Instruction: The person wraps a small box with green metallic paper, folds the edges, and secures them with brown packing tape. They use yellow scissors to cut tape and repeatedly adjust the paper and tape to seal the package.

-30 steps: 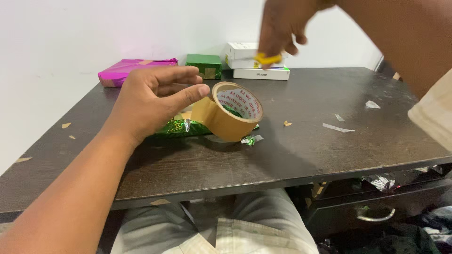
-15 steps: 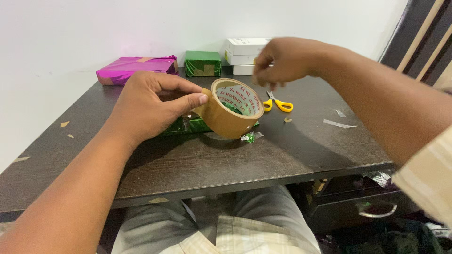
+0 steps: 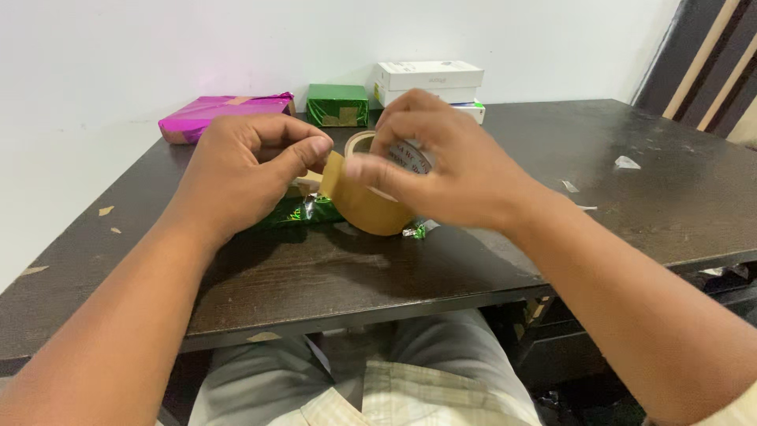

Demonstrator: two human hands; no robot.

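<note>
While the left hand (image 3: pixel 236 170) pinches the loose end of the brown packing-tape roll (image 3: pixel 367 201), the right hand (image 3: pixel 441 170) curls round that roll at table centre; green foil-wrapped parcel (image 3: pixel 296 213) lies beneath at nine o'clock.

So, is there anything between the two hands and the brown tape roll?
Nothing visible does. The left hand pinches the loose end of the brown tape roll, and the right hand grips the roll itself. The roll hangs just above the green wrapped package on the table.
</note>
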